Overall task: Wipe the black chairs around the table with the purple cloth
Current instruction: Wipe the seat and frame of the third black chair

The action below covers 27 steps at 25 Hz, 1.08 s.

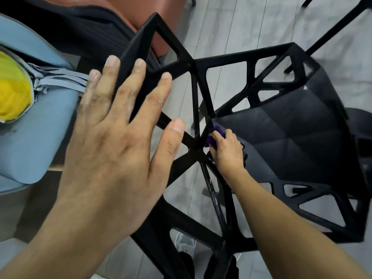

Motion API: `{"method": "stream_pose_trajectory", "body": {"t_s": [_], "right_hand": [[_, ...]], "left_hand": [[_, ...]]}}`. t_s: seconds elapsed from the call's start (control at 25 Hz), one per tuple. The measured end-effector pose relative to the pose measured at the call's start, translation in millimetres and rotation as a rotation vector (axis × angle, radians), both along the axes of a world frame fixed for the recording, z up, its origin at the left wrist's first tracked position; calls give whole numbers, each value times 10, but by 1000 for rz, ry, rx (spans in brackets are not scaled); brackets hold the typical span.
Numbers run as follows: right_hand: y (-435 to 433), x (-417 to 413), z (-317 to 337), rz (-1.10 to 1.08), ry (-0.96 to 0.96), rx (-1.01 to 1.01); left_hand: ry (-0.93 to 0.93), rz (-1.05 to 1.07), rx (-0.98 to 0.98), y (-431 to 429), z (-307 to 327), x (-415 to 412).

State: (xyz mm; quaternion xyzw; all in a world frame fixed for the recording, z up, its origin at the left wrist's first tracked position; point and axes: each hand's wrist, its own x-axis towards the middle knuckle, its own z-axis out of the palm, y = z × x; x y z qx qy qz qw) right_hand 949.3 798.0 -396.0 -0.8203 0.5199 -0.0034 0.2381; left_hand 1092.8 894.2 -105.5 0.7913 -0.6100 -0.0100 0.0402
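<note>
Against the chair's [285,125] latticed back, the right hand [226,151] grips the cloth [218,132] (mostly hidden), while the left hand [112,141] lies flat, fingers spread, holding nothing.

Some indoor seating area: grey plank floor [231,27] beyond the left hand [112,150], a black openwork chair [291,127] under the right hand [227,150], a blue cushion [30,137] beside the left, a brown padded seat [157,21] beyond it.
</note>
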Motion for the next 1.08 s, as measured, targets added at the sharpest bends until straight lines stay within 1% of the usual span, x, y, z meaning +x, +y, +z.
{"method": "stream_pose_trajectory", "body": {"t_s": [0.08,0.24,0.36,0.44,0.48,0.52,0.56,0.6,0.64,0.68,0.72,0.76,0.8,0.84,0.88,0.92,1.0,1.08], "right_hand": [[84,-48,40,19,47,28],[-57,55,61,1,47,52],[-68,108,16,-68,-17,23],[-41,69,31,-64,10,89],[-33,48,30,-80,24,179],[-49,30,57,-171,-1,292],[-87,23,115,-363,-101,444],[-136,22,182,-592,-265,592],[-163,42,271,-847,-494,747],[-128,62,320,-981,-672,842],[-77,93,400,-995,-803,869],[-7,142,467,-876,-828,808],[87,196,488,-745,-798,728],[171,226,501,-614,-708,602],[242,225,524,-542,-648,542],[301,209,578,-491,-601,514],[418,138,786,-502,-571,549],[575,73,1077,-436,-557,521]], "left_hand": [[14,-2,4,16,4,1],[56,-14,-22,27,7,27],[97,-7,-68,8,-10,23],[133,-3,-75,10,5,7],[157,1,-83,14,13,8],[184,1,-89,25,20,15],[209,-3,-96,35,20,25],[233,-4,-106,44,22,34],[258,-10,-117,48,24,43],[287,-15,-130,56,22,44],[318,-17,-148,58,17,39],[344,-12,-164,53,13,38],[363,-4,-170,52,9,36],[369,-1,-169,49,5,37],[371,1,-166,48,10,31],[373,4,-165,43,21,22],[359,10,-150,40,27,13],[347,11,-138,41,27,8]]}}
